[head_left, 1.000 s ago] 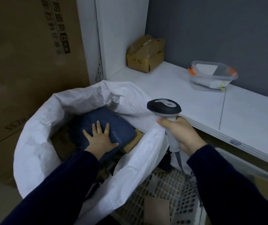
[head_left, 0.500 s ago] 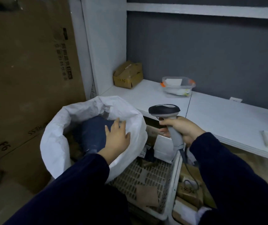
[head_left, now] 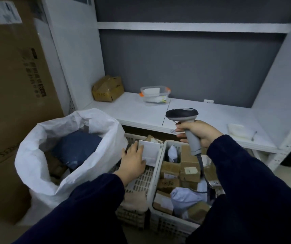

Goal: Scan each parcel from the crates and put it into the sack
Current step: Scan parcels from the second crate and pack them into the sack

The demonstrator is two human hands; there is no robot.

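Touching white parcel (head_left: 150, 153) with left hand (head_left: 132, 162), right hand (head_left: 200, 133) gripping scanner (head_left: 181, 114)

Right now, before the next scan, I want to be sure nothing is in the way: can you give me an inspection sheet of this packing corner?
Surface: white shelf, mostly bare.
Job's things: white sack holds a dark blue parcel; left crate holds a white box; right crate is packed with parcels.
Clutter: brown carton, clear tub and folded white item on the shelf.
Hands: left hand touches the white box, grip unclear; right hand grips the scanner.
Cables: scanner cable hangs into the right crate.
Surroundings: large cartons beside the sack; wall socket.
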